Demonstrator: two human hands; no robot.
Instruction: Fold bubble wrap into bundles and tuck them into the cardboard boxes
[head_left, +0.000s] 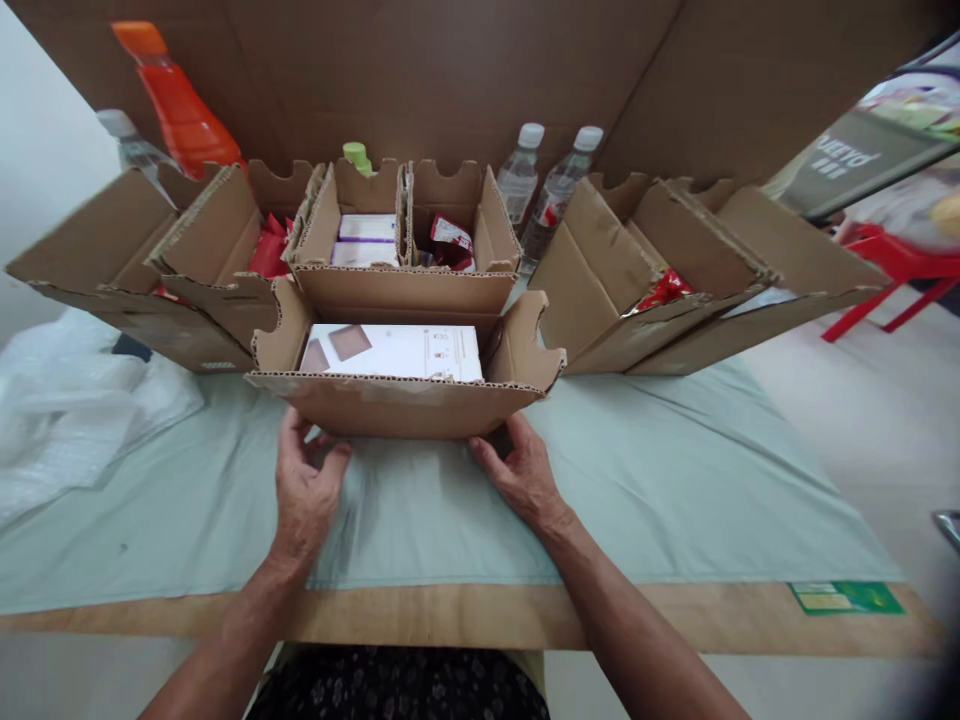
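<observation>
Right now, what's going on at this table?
A person's left hand and right hand are at the lower corners of the front cardboard bin, which has a white box lying in it. More bins stand behind and to both sides, some with red packets inside. Bubble wrap lies at the left on the green cloth.
</observation>
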